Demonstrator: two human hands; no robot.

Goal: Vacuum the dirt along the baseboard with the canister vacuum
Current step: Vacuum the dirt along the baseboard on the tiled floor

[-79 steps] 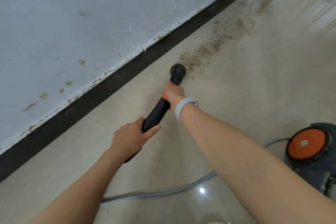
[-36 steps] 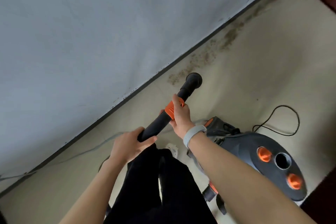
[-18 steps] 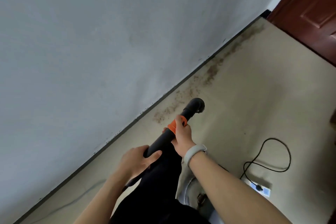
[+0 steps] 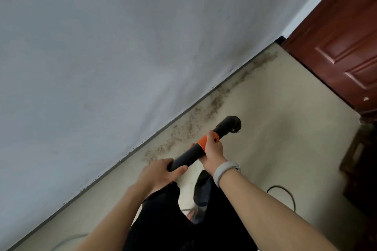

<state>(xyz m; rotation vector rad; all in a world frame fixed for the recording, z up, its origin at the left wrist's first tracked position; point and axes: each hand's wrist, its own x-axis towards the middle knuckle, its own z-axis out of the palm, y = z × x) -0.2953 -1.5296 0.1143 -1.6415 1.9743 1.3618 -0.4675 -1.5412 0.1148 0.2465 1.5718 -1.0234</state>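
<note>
1. We see the left hand (image 4: 161, 173) gripping the black vacuum wand (image 4: 195, 151) at its near end.
2. Our right hand (image 4: 212, 151) wraps the orange collar (image 4: 204, 143).
3. Brush nozzle (image 4: 231, 124) hangs right of the dirt (image 4: 214, 106) lining the baseboard (image 4: 183, 113).

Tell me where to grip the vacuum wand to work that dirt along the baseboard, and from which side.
Grip the vacuum wand as shown, probably the best hold: right hand at the orange collar just behind the brush head, left hand curled round the rear end of the black tube. Come from behind, along its axis: the straight tube slants forward toward the dirt, so a front hand steers and a rear hand pushes.
</note>
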